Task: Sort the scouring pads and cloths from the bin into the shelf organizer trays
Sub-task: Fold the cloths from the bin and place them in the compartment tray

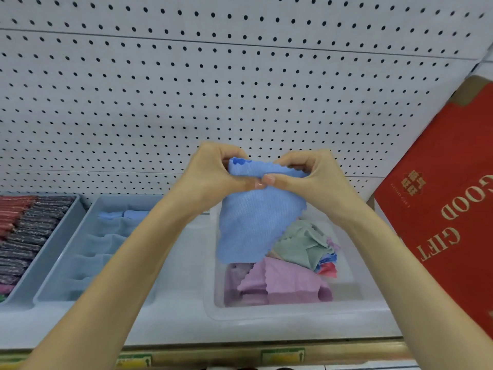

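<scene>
- The left hand (213, 172) and right hand (306, 174) both pinch the top edge of a blue cloth (256, 214), which hangs over the bin (266, 313) below them.
- Done: scouring pads (26, 231) fill the far-left tray (66, 222). Folded blue cloths (122, 214) sit in the divided tray (88, 263), left of the hands.
- Left to sort: the purple cloth (280, 281), the green cloth (301, 244) and others in the bin.
</scene>
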Demonstrator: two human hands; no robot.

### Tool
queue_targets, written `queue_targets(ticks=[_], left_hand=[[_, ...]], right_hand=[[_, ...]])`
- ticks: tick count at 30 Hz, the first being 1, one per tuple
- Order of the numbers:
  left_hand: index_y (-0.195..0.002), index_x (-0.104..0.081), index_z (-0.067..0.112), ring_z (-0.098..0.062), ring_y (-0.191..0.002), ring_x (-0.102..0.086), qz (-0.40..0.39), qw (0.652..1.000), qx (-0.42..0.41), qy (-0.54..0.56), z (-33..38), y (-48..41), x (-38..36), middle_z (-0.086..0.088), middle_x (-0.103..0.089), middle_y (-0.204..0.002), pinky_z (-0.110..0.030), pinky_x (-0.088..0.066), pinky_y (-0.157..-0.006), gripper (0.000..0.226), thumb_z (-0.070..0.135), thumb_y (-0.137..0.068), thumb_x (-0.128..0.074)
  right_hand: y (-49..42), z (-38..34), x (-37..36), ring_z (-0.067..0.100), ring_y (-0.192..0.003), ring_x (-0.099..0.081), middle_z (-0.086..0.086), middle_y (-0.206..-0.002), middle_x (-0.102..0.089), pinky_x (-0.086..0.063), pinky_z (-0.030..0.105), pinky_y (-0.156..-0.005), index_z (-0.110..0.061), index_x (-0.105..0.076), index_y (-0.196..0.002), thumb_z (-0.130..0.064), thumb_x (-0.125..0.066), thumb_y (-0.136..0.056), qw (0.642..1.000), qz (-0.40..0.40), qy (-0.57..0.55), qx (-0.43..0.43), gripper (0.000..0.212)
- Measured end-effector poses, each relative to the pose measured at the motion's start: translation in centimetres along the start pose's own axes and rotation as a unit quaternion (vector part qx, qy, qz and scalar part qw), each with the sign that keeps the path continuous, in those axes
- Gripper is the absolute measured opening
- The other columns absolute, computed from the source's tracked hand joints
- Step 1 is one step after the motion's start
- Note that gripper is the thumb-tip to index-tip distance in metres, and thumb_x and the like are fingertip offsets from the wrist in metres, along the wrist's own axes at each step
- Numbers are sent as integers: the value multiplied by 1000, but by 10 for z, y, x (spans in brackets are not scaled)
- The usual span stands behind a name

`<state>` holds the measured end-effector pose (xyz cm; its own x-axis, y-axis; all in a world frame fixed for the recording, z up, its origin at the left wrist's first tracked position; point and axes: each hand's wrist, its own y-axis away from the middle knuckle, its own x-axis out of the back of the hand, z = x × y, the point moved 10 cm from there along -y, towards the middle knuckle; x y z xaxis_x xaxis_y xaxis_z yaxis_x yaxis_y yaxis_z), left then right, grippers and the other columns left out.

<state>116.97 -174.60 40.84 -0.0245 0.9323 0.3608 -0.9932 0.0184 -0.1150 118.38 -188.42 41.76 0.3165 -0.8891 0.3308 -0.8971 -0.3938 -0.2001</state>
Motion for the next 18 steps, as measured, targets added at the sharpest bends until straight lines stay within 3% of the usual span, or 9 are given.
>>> queue_targets(ticks=[2,5,6,8,10,12,16,18], left_hand=[[-77,-63,-7,-9,-51,-43,-10,1000,4,11,-1,1,0,-6,-49,-61,-14,-33,-49,34,13,-66,-87],[-72,-65,6,-6,-57,-55,-22,998,19,59,-4,3,1,3,-59,-62,-14,-43,-54,21,9,-67,-85],[-76,-67,7,-6,-62,-59,-36,996,24,84,-7,5,-1,4,-63,-66,-15,-46,-59,20,10,-67,-85],[-95,-70,8,-11,-82,-69,-80,986,42,138,-19,10,-12,2,-73,-87,-23,-52,-72,36,15,-64,-88],[-110,-69,15,-18,-103,-68,-126,970,59,202,-33,16,-30,-2,-72,-111,-32,-55,-84,51,20,-62,-86],[-115,-69,20,-24,-114,-63,-157,953,62,251,-42,23,-50,-6,-68,-122,-43,-52,-94,52,22,-64,-81],[-87,-77,25,-24,-97,-66,-154,949,95,260,-59,31,-69,-4,-73,-103,-58,-43,-97,34,33,-54,-83],[-83,-78,26,-20,-92,-68,-157,945,90,272,-63,32,-73,-1,-74,-97,-51,-50,-93,40,41,-48,-89]], right_hand=[[-2,-6,-3,11,-56,-42,4,-58,-51,-31,17,-51,-13,-64,-64,-17,-75,-79,999,-17,21,25,19],[-4,-12,-8,4,-49,-35,-7,-51,-44,-28,11,-47,-17,-61,-64,-15,-69,-86,997,-39,55,50,24],[-4,-14,-9,4,-49,-36,-4,-51,-45,-29,11,-46,-17,-60,-65,-14,-67,-88,996,-40,54,55,24],[-5,-21,-7,7,-52,-43,6,-56,-52,-35,14,-48,-13,-62,-69,-13,-65,-89,996,-34,42,68,20],[-7,-30,-3,4,-55,-50,-8,-59,-59,-40,14,-51,-15,-62,-70,-11,-64,-89,996,-24,23,84,19],[-10,-41,2,-1,-56,-53,-17,-60,-59,-42,13,-53,-19,-61,-70,-10,-65,-89,995,-20,16,100,21],[-22,-60,19,3,-57,-56,-14,-60,-60,-45,16,-53,-17,-60,-70,-10,-63,-90,995,5,3,99,21],[-27,-67,32,3,-56,-58,-13,-59,-63,-46,17,-52,-16,-60,-71,-10,-61,-92,995,23,-8,93,21]])
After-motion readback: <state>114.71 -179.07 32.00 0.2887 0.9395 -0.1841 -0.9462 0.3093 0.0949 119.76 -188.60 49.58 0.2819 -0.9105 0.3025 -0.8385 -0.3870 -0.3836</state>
